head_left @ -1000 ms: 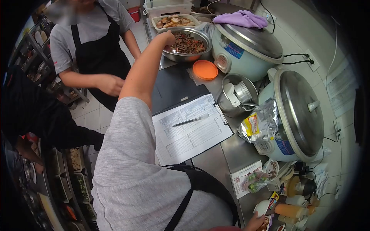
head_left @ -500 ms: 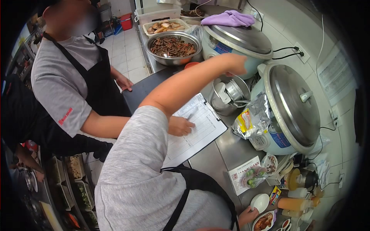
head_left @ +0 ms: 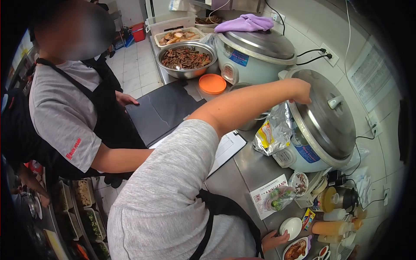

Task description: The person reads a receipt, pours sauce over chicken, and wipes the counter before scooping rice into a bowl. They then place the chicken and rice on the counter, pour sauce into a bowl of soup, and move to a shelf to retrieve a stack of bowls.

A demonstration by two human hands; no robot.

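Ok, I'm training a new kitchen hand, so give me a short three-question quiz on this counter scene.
1. True or false: the left hand rests on the near rice cooker's lid.
2. What lies on top of the far rice cooker? A) a purple cloth B) an orange lid C) a clipboard
3. Fill in: the right hand touches a small white ____.
Key: 1 true; 2 A; 3 bowl.
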